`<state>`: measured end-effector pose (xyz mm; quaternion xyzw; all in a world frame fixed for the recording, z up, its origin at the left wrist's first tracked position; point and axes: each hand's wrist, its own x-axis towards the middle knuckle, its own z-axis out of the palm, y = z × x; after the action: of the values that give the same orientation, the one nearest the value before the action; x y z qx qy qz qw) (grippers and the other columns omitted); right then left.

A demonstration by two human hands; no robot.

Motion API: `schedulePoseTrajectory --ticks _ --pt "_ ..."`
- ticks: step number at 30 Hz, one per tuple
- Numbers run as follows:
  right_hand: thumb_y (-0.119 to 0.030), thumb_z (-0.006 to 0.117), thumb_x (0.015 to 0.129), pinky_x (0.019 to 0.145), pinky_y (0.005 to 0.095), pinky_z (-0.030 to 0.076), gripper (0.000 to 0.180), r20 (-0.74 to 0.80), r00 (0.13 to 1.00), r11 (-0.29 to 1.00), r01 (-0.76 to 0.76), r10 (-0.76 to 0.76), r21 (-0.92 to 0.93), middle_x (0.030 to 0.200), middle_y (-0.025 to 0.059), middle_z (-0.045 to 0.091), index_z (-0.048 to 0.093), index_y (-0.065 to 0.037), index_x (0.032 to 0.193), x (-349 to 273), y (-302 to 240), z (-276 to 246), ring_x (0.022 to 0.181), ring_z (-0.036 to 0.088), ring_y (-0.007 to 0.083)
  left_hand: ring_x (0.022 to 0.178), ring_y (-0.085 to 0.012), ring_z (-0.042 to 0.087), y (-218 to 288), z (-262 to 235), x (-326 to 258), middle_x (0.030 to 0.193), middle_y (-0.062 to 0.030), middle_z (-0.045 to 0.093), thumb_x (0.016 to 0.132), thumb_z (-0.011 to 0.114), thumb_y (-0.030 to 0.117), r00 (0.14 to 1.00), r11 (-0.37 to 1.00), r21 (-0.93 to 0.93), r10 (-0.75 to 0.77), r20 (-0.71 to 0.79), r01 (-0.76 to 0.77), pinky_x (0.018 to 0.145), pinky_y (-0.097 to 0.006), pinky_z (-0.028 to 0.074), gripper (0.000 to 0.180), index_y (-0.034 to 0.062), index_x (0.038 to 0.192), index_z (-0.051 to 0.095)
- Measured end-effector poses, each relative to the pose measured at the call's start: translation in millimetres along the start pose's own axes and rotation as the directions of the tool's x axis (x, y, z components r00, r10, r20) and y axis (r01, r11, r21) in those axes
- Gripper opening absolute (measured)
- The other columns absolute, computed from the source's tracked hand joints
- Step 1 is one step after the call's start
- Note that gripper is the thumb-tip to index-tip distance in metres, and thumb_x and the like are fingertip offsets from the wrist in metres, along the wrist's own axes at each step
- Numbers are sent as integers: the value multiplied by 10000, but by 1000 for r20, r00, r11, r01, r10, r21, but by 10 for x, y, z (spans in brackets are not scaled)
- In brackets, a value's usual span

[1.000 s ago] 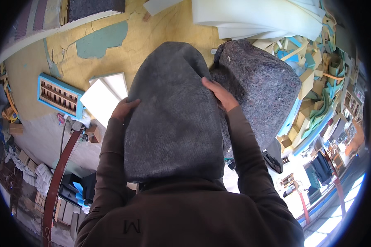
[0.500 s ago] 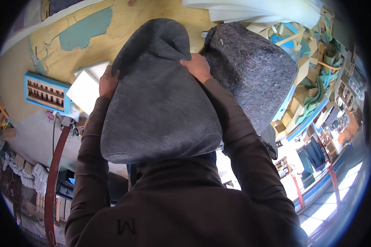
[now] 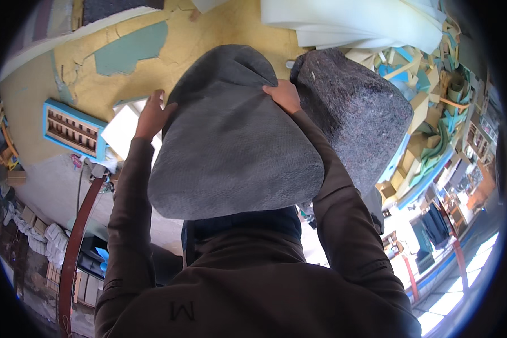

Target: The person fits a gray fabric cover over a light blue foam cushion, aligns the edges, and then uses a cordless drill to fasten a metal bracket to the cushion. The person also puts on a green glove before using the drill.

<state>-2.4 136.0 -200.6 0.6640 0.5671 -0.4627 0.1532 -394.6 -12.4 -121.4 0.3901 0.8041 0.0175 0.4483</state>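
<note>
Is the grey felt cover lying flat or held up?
Held up: left hand and right hand grip the felt cover at its sides.

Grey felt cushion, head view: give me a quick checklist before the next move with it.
1. Left hand on the grey felt cushion: ok, fingers on its left edge.
2. Right hand on the cushion: ok, gripping near the top right.
3. Cushion clear of the table: ok, held up in front of the chest.
4. Clear of the second felt cushion: cannot tell, edges overlap in view.
5. White foam sheets out of the way: ok, at the far edge.
</note>
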Motion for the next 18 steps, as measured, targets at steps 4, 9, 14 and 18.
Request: schedulePoseTrajectory --ticks 4,9,14,18 --pt "-476 815 918 1017 541 583 501 -15 998 998 62 -62 21 1203 248 810 825 -86 1232 -13 -99 -68 1192 752 451 1187 -199 713 1053 -1384 -886 1233 -100 768 1103 724 156 893 859 -340 438 101 -383 1064 -353 528 192 11 1222 765" --pt "-470 848 903 1046 527 574 585 -11 1000 1000 1 -1 9 1270 277 788 801 -1 1249 102 -172 -81 1227 740 465 1371 -399 612 2304 -1106 -1868 1456 -154 643 817 941 501 653 641 127 750 107 -757 1159 -534 489 833 17 1428 649" --pt "-449 873 890 1084 512 571 610 78 995 998 -62 64 -26 1372 247 765 779 -28 1321 410 -223 -131 1315 722 415 1177 -372 636 2545 -703 -1754 1305 -142 651 995 777 501 711 689 317 700 -61 -651 1017 -497 465 593 37 1344 658" --pt "-445 864 876 1063 500 572 573 58 996 995 -76 72 67 1353 240 774 820 -5 1240 618 -53 22 1298 725 415 1128 -376 627 2540 -751 -1608 1232 -141 640 1034 737 488 657 629 371 751 -65 -683 986 -500 461 505 52 1276 655"
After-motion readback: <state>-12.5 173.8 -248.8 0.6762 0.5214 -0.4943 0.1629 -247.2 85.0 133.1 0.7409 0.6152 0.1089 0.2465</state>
